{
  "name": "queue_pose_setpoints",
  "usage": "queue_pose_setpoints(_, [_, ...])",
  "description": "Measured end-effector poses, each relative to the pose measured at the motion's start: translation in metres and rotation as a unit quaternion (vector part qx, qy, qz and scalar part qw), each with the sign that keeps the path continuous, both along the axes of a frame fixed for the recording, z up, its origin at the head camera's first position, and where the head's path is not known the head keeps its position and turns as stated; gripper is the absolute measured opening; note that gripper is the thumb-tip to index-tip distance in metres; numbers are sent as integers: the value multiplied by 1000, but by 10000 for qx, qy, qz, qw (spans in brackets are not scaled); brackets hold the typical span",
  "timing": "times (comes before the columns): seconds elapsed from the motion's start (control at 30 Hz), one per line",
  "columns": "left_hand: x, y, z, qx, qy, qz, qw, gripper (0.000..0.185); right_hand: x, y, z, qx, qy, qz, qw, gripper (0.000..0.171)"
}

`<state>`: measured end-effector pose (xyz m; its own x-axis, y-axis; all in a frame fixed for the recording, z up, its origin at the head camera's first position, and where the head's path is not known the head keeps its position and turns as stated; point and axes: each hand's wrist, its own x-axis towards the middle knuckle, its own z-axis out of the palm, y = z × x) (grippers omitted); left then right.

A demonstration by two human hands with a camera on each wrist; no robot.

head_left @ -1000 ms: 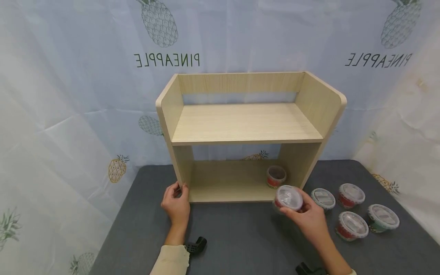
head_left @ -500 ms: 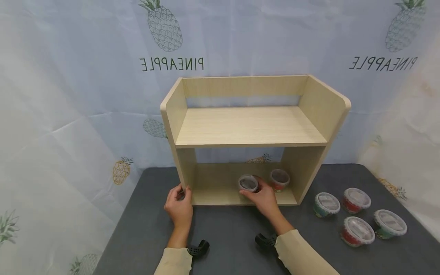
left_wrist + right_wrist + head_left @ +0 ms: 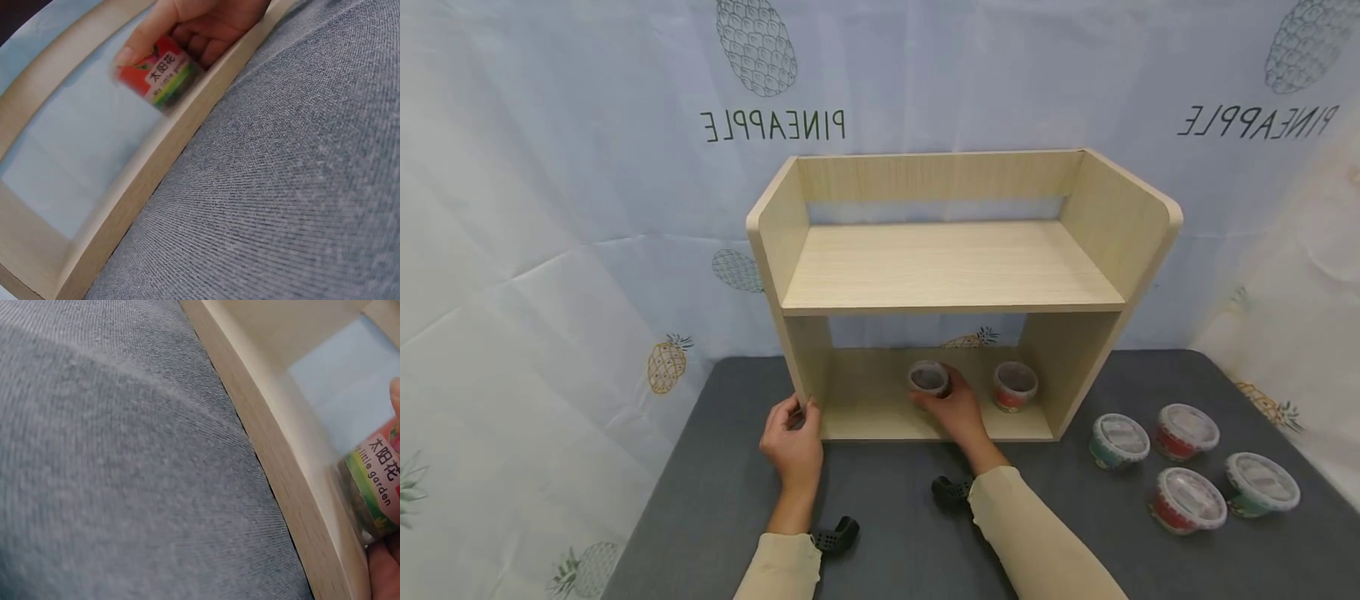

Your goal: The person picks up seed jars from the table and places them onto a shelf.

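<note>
The right hand (image 3: 955, 408), its grip curled round a lidded "My little garden" cup (image 3: 928, 377), has carried it from before the wooden shelf (image 3: 951, 267) to the middle of its lower tier. The left hand (image 3: 794, 446) still pinches the shelf's left side.

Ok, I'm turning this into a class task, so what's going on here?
A person's right hand holds a small red-labelled cup inside the lower level of a wooden shelf unit. Another cup stands to its right on that level. The left hand grips the unit's left side. Four lidded cups sit on the dark tabletop, right of the unit.
</note>
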<state>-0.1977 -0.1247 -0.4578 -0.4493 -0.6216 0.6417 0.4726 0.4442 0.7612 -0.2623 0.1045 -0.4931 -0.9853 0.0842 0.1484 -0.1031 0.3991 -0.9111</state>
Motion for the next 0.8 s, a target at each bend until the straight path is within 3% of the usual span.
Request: queue_pose_setpoints(0.8, [2, -3, 1, 59, -29, -138, 9999, 13, 0, -4, 0, 29, -117, 15, 9999, 82])
